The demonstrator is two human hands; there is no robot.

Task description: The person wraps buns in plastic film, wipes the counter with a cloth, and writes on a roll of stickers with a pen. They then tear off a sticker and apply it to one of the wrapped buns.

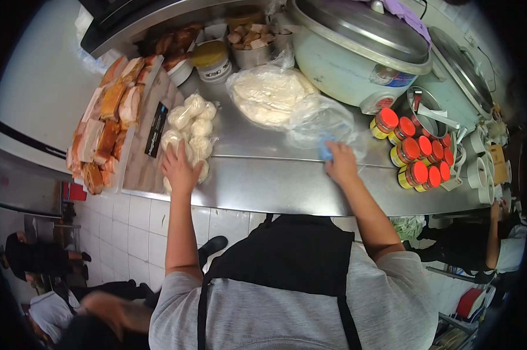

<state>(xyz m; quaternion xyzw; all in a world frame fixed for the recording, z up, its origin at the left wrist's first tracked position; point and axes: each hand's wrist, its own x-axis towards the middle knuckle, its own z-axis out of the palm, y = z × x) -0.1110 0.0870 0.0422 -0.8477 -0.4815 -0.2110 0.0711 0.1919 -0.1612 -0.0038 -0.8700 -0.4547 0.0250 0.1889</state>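
My left hand (181,169) lies with its fingers spread on a group of white dough balls (200,128) under clear plastic. My right hand (341,164) is at the near edge of a crumpled clear plastic bag (316,122), its fingers bent against a small blue piece (325,149). Whether that piece is a cloth or part of the bag, I cannot make out. Behind the bag, a large flat mass of white dough (272,96) rests under plastic on the steel table (263,184).
Roast meat slabs (109,111) are stacked at left beside a tray (144,131). Several red-lidded jars (414,149) stand at right, near a metal pot (426,111). A big lidded tub (356,52) and a yellow-lidded container (211,58) line the back. Other people work at both sides.
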